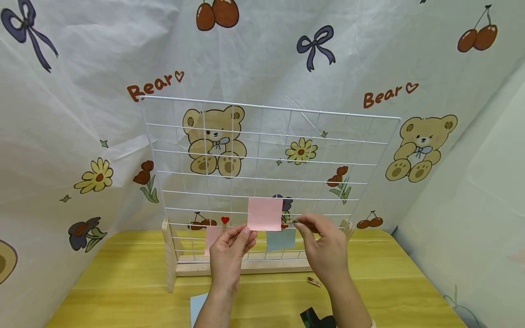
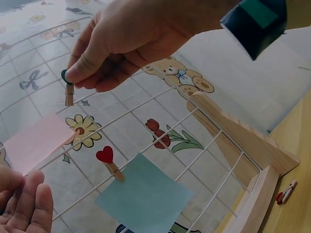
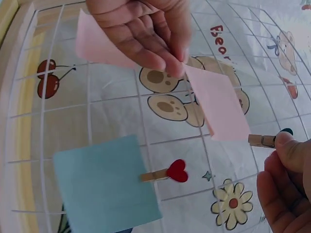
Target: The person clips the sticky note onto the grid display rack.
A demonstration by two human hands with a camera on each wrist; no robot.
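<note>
My left hand (image 1: 231, 250) pinches a pink paper square (image 1: 265, 214) by its lower left corner, in front of the white wire grid (image 1: 262, 182). To its right, my right hand (image 1: 326, 243) pinches a small wooden clothespin (image 2: 69, 94) with a dark green top. In the right wrist view the clothespin's tip is close to the pink paper's edge. A blue paper square (image 2: 146, 196) hangs lower on the grid from a clothespin (image 2: 114, 170) with a red heart. Behind my left hand another pink paper square (image 1: 212, 239) hangs on the grid.
Wooden feet (image 1: 169, 257) hold the grid up on a yellow wood-grain table (image 1: 123, 278). A loose clothespin (image 1: 313, 281) lies in front of the base. Blue paper (image 1: 198, 307) lies by my left forearm. A bear-print cloth (image 1: 102, 114) hangs behind.
</note>
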